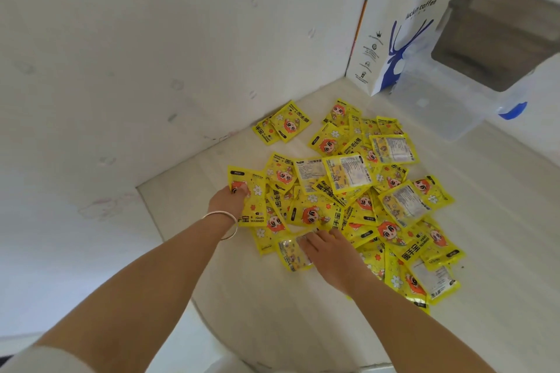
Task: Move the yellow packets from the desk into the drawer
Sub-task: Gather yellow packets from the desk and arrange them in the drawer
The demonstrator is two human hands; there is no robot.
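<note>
Left hand (228, 197) gripping a packet (247, 191) mid-frame; right hand (328, 251) flat, fingers straight, on packets (348, 179) on desk (500, 221).

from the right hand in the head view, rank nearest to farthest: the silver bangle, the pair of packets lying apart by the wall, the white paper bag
Measured from the right hand:
1. silver bangle, on the left wrist, just to its left.
2. pair of packets, apart from the pile, by the wall.
3. white paper bag, standing in the far corner.
</note>
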